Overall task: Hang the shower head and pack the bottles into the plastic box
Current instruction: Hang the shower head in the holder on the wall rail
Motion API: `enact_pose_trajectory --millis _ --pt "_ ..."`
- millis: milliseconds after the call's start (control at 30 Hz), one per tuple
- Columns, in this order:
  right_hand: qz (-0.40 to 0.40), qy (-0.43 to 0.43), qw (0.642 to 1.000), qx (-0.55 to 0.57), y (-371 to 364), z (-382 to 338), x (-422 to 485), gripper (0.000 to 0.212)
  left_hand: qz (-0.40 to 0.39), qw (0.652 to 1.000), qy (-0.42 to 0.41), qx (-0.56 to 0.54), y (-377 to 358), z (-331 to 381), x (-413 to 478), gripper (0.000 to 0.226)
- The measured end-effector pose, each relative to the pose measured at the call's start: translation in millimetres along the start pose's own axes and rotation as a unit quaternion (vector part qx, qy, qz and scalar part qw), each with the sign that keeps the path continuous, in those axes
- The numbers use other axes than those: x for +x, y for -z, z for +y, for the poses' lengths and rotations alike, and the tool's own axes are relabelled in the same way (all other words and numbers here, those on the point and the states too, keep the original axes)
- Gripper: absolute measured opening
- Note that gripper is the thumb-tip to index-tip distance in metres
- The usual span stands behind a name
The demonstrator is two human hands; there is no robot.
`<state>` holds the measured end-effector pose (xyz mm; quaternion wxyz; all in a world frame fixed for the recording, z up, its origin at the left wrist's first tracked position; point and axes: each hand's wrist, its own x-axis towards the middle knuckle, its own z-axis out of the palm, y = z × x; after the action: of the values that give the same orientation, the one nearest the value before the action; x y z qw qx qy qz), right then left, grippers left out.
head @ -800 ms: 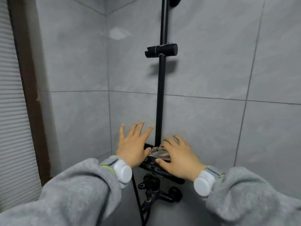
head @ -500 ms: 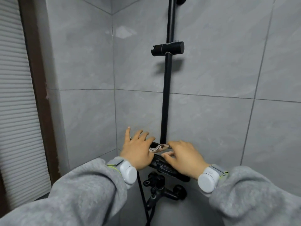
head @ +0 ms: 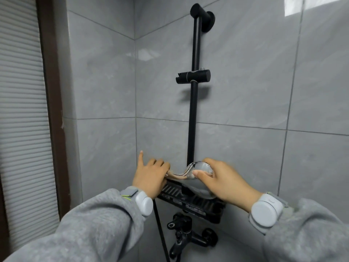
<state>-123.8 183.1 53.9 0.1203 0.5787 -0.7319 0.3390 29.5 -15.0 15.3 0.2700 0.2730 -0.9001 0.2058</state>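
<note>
A chrome shower head (head: 198, 167) lies across the black slotted shelf (head: 190, 202) at the foot of the black riser rail (head: 193, 114). My right hand (head: 222, 178) is closed around its round head end. My left hand (head: 151, 174) grips the thin handle end, with the index finger sticking up. The black holder bracket (head: 192, 76) sits empty higher up the rail. No bottles or plastic box are in view.
Grey tiled walls meet in a corner just left of the rail. A black mixer tap (head: 187, 235) and hose (head: 160, 231) hang below the shelf. A dark door frame (head: 51, 103) and ribbed white panel (head: 20, 110) stand at the left.
Both hands went from resting flat over the shelf to closing on the shower head, whose head end has risen slightly. My view tilted upward, showing the rail's top mount.
</note>
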Motion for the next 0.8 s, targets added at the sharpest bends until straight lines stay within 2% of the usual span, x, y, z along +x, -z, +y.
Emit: enact_pose_trajectory --millis 167,333,433,800 --pt "0.031 -0.005 0.998 0.046 33 -15 15 0.036 0.021 0.997 0.014 -0.067 34 -7 15 0.025" --pt "0.050 0.012 0.994 0.091 78 -26 38 0.029 0.056 0.996 -0.008 -0.070 79 -19 44 0.022" --pt "0.077 0.028 0.991 0.108 103 -33 55 0.033 0.074 0.996 -0.024 -0.051 108 -27 63 0.018" --pt "0.203 0.050 0.978 0.013 175 -65 112 0.031 0.139 0.990 -0.020 0.028 212 -58 148 0.016"
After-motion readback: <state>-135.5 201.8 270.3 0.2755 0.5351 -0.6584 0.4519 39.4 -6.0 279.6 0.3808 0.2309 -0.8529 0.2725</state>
